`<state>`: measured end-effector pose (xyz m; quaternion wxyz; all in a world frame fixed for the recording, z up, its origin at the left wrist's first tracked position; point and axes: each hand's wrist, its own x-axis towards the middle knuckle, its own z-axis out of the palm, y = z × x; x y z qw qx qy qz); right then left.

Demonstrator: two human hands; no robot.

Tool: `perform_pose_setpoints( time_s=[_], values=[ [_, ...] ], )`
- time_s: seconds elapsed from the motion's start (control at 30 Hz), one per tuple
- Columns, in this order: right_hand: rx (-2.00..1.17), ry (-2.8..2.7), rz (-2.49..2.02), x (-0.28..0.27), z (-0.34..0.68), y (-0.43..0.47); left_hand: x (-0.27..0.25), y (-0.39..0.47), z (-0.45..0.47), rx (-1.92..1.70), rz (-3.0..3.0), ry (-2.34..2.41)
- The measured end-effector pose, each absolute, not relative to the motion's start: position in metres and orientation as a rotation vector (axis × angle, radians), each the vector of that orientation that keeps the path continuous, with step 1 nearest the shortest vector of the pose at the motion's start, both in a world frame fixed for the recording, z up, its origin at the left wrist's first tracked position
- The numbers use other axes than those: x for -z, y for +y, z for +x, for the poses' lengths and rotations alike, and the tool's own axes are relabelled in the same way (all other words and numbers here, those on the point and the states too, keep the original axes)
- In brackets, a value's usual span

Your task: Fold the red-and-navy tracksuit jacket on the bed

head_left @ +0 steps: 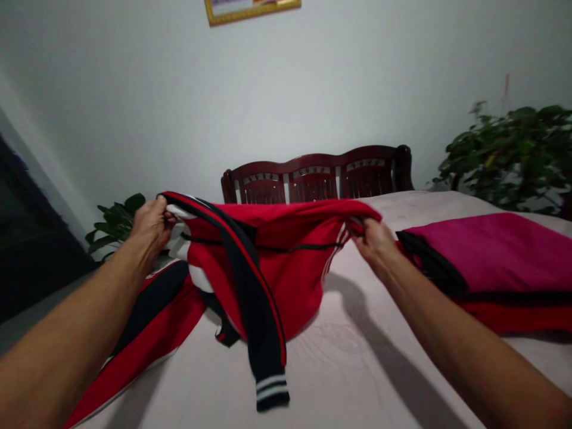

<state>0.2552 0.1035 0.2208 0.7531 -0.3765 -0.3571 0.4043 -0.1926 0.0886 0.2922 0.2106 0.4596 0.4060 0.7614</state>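
A red, black and white track jacket (295, 286) is stretched out in the air between my two hands. My left hand (154, 220) is closed on its edge where a dark sleeve begins. That sleeve hangs down the front and ends in a black cuff with white stripes. On the other side, my right hand (372, 241) grips the red fabric near some white stripes. Under and left of the jacket lies a red and black garment (167, 322) with white trim, partly hidden by my left forearm.
Folded magenta and red clothes (504, 250) with black edging are stacked at the right on the pale bedsheet (322, 381). Behind stands a dark wooden bench back (313, 173). Leafy plants (513, 149) stand at the right; another plant (116, 220) is at the left.
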Motion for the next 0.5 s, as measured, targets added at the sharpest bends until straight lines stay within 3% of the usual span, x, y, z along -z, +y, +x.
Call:
perform_pose_setpoints(
  time_s=[0.1, 0.17, 0.23, 0.43, 0.5],
  values=[
    [-0.621, -0.831, -0.631, -0.273, 0.293, 0.106, -0.315, 0.093, -0.180, -2.166, 1.226, 1.048],
    [-0.360, -0.919, -0.503, -0.269, 0.311, 0.093, -0.309, 0.090, -0.173, -2.116, 1.185, 1.035],
    [-0.259, -1.012, -0.616, -0.232, 0.327, 0.076, -0.281, 0.084, -0.168, -2.017, 1.134, 1.071],
    [-0.427, -1.524, -1.498, -0.066, 0.364, 0.021, -0.135, 0.045, -0.160, -1.619, 0.947, 1.340],
    [-0.338, -1.603, -1.566, -0.034, 0.354, -0.002, -0.097, 0.028, -0.157, -1.514, 0.911, 1.411]
  ],
)
